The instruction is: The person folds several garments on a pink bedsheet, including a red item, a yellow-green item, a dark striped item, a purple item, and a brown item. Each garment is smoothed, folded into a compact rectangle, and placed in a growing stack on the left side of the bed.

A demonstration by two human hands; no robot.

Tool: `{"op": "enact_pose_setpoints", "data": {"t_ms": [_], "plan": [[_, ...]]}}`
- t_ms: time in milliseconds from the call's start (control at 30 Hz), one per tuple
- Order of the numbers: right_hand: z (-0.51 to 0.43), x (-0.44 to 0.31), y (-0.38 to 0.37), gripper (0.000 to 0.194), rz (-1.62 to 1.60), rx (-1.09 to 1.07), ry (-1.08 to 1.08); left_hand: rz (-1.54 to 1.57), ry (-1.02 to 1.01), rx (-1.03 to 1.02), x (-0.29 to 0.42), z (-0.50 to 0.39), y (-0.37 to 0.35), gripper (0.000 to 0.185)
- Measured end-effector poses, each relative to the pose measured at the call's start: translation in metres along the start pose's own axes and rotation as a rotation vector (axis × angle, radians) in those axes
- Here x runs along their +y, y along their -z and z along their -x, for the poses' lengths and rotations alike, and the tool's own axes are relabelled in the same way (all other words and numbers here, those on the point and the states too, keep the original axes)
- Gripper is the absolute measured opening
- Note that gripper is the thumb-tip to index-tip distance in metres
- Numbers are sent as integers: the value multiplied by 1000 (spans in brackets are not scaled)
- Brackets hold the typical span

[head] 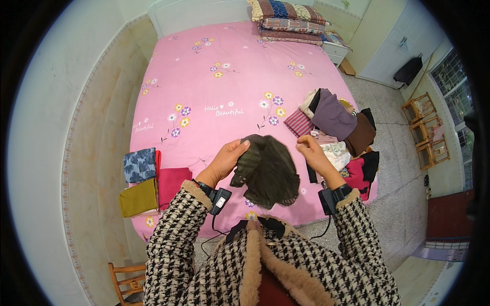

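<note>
A crumpled dark green garment hangs over the near part of the pink bed, its upper left edge pinched in my left hand. Faint stripes show on its left fold. Just right of this garment is my right hand, apart from it, its fingers curled in with nothing visible between them. Beside and partly behind that hand lies a loose heap of clothes, among them a purple garment, a brown garment, a white patterned garment and a red-and-black garment.
Folded clothes lie at the bed's near left corner: blue patterned, olive and crimson. Pillows are stacked at the far end of the flowered bedsheet. Wooden chairs stand along the right wall; another chair is lower left.
</note>
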State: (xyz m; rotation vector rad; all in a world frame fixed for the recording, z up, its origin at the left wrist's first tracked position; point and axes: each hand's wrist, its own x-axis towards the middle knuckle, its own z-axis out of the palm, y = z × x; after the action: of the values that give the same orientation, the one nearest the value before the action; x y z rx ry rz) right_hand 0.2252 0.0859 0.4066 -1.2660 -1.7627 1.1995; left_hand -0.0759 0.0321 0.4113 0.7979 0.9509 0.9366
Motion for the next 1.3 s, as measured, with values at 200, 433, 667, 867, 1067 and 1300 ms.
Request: {"op": "enact_pose_setpoints", "data": {"t_ms": [200, 433, 667, 867, 1067, 1300], "plan": [[12, -35, -36, 64, 45, -340, 8, 123, -107, -74, 32, -1, -36, 28], [11, -42, -77, 77, 177, -132, 261, 167, -235, 31, 63, 9, -66, 26], [-9, -39, -48, 25, -313, 79, 9, -83, -459, 195, 80, 13, -36, 14], [-10, -78, -18, 16, -531, 77, 133, -296, -528, 176, 58, 7, -10, 27], [-13, -108, -16, 12, -485, -63, 62, -858, -417, -82, 23, 7, -41, 78], [-11, -119, -17, 12, -243, -68, 82, -629, -419, -166, 9, -3, -78, 69]]}}
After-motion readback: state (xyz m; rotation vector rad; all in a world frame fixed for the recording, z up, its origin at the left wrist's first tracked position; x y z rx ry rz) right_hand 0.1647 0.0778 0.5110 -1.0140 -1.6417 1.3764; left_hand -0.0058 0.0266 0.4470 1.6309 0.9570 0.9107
